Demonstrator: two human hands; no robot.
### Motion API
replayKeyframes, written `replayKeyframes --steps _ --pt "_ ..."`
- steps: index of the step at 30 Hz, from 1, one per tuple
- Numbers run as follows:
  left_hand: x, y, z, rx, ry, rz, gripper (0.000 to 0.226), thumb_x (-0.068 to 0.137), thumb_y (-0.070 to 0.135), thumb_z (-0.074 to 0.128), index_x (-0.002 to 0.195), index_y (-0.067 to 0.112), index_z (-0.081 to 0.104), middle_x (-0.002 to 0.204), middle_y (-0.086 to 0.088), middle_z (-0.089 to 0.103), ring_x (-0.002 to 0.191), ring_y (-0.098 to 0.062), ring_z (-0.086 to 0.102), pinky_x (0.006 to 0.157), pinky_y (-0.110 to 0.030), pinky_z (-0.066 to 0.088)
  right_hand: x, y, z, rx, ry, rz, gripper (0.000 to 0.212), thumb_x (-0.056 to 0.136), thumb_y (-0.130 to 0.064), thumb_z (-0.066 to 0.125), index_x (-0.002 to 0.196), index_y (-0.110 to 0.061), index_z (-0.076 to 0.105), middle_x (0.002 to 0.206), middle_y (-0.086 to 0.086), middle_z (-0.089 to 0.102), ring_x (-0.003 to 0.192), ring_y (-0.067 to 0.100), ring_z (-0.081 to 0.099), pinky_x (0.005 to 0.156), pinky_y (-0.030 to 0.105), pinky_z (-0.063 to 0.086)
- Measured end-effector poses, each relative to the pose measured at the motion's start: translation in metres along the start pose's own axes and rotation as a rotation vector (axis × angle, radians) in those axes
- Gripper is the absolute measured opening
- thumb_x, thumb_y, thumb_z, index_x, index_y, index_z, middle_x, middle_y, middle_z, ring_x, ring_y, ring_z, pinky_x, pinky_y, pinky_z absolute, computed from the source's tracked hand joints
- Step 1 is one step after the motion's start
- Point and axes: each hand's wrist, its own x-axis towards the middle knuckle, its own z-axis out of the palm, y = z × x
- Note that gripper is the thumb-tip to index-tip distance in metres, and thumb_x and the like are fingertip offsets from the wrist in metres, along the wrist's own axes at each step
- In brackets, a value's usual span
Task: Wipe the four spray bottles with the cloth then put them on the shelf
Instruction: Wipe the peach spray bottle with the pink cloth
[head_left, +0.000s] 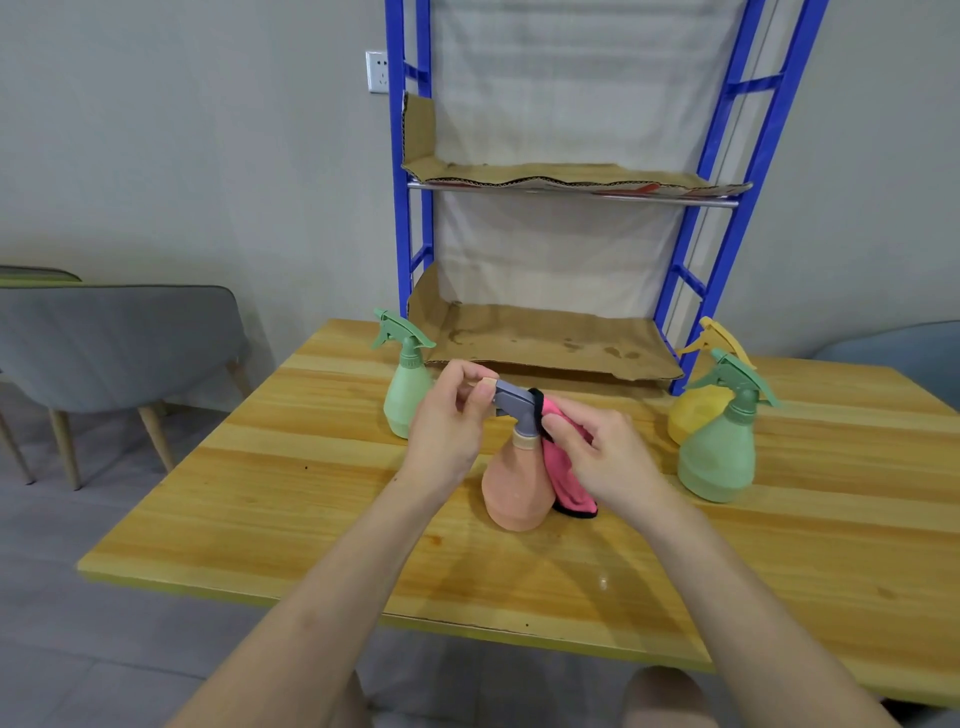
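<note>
An orange spray bottle (514, 488) with a grey-purple spray head stands at the middle of the wooden table (311, 467). My left hand (447, 415) pinches the nozzle end of that head. My right hand (602, 457) grips a pink cloth (569, 483) with a black edge, pressed against the back of the spray head and the bottle's neck. A light green bottle (408, 395) stands to the left. A green bottle (719, 457) and a yellow one (693, 410) behind it stand to the right. The blue shelf (696, 249) rises behind the table.
The shelf's two boards are lined with brown cardboard (545, 338), the lower one stained and level with the table's back edge. A grey chair (114, 343) stands left of the table. A wall socket (376, 71) is beside the shelf.
</note>
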Motion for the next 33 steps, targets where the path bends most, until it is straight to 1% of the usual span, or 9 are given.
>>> replayKeyframes --steps 2,6,9,13,15,17,21,28,33 --pt "-0.001 0.0 0.0 -0.012 0.001 0.004 0.011 0.107 0.02 0.054 0.105 0.013 0.063 0.09 0.006 0.07 0.08 0.004 0.064 0.085 -0.029 0.056 0.003 0.001 -0.004 -0.041 -0.044 -0.014 0.027 0.104 -0.014 0.053 0.113 -0.025 0.076 0.068 -0.011 0.061 0.063 0.006 0.048 0.061 0.022 0.036" --pt "-0.006 0.001 0.003 -0.036 0.034 0.012 0.011 0.107 0.016 0.054 0.106 0.009 0.062 0.087 0.01 0.069 0.079 0.006 0.065 0.078 -0.015 0.053 0.0 0.001 0.015 -0.05 0.182 0.033 0.017 0.1 -0.023 0.064 0.106 -0.028 0.078 0.082 -0.007 0.075 0.076 0.015 0.065 0.073 0.032 0.051" --pt "-0.006 0.002 0.003 -0.032 0.027 0.015 0.011 0.107 0.018 0.054 0.106 0.011 0.063 0.087 0.01 0.07 0.08 0.003 0.066 0.079 -0.018 0.054 -0.005 0.001 0.021 0.014 0.259 0.057 0.014 0.099 -0.025 0.066 0.101 -0.028 0.079 0.078 0.0 0.074 0.073 0.02 0.064 0.072 0.03 0.049" --pt "-0.005 0.002 0.0 -0.022 -0.001 0.013 0.01 0.106 0.02 0.055 0.106 0.014 0.063 0.088 0.009 0.07 0.082 0.003 0.065 0.09 -0.039 0.059 -0.003 0.007 0.007 -0.034 0.115 0.047 0.022 0.104 -0.022 0.058 0.11 -0.029 0.078 0.076 -0.019 0.071 0.071 0.006 0.06 0.066 0.022 0.043" --pt "-0.005 0.002 -0.001 -0.028 0.003 -0.004 0.009 0.106 0.022 0.055 0.104 0.018 0.063 0.089 0.009 0.07 0.083 0.001 0.066 0.092 -0.047 0.058 -0.002 0.007 -0.002 -0.046 -0.006 0.039 0.027 0.103 -0.018 0.058 0.121 -0.03 0.074 0.089 -0.027 0.072 0.082 -0.001 0.063 0.074 0.018 0.044" --pt "-0.006 0.003 -0.001 -0.036 0.004 -0.015 0.008 0.106 0.023 0.055 0.104 0.02 0.063 0.09 0.006 0.071 0.085 -0.003 0.068 0.093 -0.05 0.057 -0.001 0.005 -0.006 -0.061 -0.044 0.044 0.029 0.1 -0.017 0.063 0.123 -0.033 0.072 0.104 -0.024 0.074 0.095 0.0 0.066 0.083 0.024 0.049" --pt "-0.007 0.006 0.0 -0.031 0.007 -0.015 0.009 0.106 0.021 0.055 0.104 0.019 0.063 0.089 0.006 0.07 0.082 0.002 0.066 0.093 -0.05 0.057 -0.003 0.0 -0.003 -0.023 0.002 0.062 0.027 0.096 -0.017 0.069 0.116 -0.033 0.074 0.105 -0.024 0.074 0.102 0.0 0.066 0.092 0.031 0.053" --pt "-0.003 0.005 0.001 -0.035 -0.003 -0.019 0.009 0.106 0.019 0.054 0.103 0.019 0.063 0.089 0.004 0.07 0.081 0.002 0.066 0.093 -0.049 0.057 0.0 -0.002 -0.006 -0.036 -0.028 0.083 0.025 0.094 -0.02 0.073 0.114 -0.034 0.074 0.101 -0.024 0.074 0.099 0.0 0.067 0.09 0.031 0.054" --pt "-0.005 0.005 0.002 -0.047 0.004 -0.029 0.01 0.106 0.02 0.053 0.104 0.02 0.063 0.089 0.007 0.07 0.084 0.0 0.067 0.093 -0.045 0.058 -0.003 -0.004 0.002 -0.017 0.06 0.101 0.013 0.089 -0.027 0.078 0.1 -0.033 0.077 0.086 -0.02 0.074 0.085 0.004 0.066 0.075 0.021 0.048"
